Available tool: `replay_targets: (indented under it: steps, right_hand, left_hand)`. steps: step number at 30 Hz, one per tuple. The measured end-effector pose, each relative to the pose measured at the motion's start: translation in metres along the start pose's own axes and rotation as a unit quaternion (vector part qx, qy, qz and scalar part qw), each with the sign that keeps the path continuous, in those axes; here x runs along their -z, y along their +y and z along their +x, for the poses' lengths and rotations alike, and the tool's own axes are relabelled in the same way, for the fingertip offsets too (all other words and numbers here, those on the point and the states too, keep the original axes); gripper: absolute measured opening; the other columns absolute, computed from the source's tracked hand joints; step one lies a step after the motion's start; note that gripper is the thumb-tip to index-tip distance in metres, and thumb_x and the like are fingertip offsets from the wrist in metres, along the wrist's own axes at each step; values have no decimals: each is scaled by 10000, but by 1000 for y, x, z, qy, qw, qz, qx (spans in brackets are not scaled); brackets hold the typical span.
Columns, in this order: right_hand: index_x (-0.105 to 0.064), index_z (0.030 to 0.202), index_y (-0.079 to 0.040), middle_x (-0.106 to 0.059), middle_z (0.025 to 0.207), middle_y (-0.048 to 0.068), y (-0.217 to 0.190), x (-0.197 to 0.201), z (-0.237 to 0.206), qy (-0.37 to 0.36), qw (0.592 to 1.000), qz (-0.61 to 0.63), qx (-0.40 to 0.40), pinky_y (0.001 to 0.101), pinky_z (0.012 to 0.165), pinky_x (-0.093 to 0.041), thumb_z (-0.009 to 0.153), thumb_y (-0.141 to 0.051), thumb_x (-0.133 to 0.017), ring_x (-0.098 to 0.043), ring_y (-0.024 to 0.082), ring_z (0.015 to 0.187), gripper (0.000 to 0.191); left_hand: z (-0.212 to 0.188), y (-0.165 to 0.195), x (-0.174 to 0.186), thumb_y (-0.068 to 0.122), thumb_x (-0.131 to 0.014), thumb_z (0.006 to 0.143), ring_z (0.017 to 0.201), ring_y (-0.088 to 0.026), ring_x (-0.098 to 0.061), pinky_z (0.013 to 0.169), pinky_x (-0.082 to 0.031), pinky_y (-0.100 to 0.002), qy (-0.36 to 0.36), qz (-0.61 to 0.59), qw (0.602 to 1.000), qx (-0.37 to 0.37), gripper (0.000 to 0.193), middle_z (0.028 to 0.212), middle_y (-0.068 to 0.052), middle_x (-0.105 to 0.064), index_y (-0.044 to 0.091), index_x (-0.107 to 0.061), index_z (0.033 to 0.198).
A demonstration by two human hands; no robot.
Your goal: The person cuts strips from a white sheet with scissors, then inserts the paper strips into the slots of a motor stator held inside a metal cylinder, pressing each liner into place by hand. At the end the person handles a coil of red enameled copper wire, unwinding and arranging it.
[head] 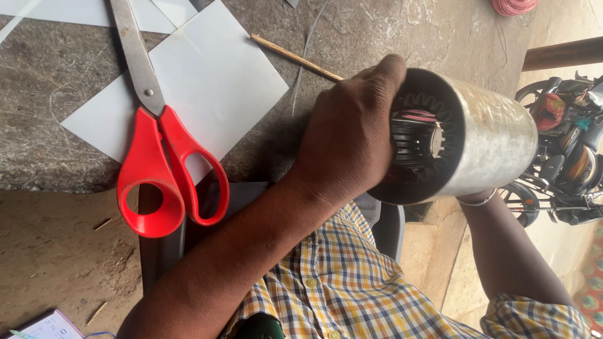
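My left hand (348,135) grips the open end of a shiny metal cylinder (496,135), with the fingers curled over its dark rim. Inside the cylinder I see dark slotted teeth and some reddish wire windings (418,116). My right forearm comes up from the lower right. Its wrist (480,199), which has a thin bangle, goes under the cylinder. The right hand itself is hidden behind the cylinder and carries it from below.
Red-handled scissors (160,169) lie on white paper sheets (213,75) on a rough stone slab (56,144). A thin wooden stick (295,58) lies near the paper. A coil of pink wire (514,6) is at the top right. A parked motorbike (565,150) is at the right.
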State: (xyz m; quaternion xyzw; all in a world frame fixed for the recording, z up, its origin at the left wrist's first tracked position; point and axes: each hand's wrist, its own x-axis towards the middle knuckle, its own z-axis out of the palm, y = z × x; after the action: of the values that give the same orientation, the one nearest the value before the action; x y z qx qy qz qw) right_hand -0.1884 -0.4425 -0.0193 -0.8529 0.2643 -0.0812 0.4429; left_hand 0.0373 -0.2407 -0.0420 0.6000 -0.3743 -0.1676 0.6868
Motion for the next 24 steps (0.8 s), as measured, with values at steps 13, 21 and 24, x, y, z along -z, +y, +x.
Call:
replay_targets:
  steps: [13,21,24]
  right_hand:
    - [-515,1492,-14,-588,1442,120,-10,-4,-1,16,996,-91,-8,367,1092,-480,954,-160,-742,-566,210,1315,602]
    - [-535,1473,-1,-600,1417,126,-6,8,-14,8,991,-135,-22,364,1070,-484,935,-142,-757,-571,211,1298,599]
    - [-542,1466,3,-605,1408,128,-6,23,-24,-4,987,-156,-31,364,1062,-486,928,-136,-762,-573,212,1292,597]
  left_hand:
    - [8,15,4,72,-727,875,943,-353,-719,739,-620,-417,-47,56,996,43,288,1115,-229,-611,-2,-574,1107]
    - [13,21,13,148,-785,782,1047,-315,-571,812,-507,-514,33,115,993,-11,240,1192,-173,-500,49,-663,963]
    - [16,22,16,153,-811,763,1091,-276,-503,752,-420,-436,-7,166,986,-13,223,1203,-159,-468,41,-658,880]
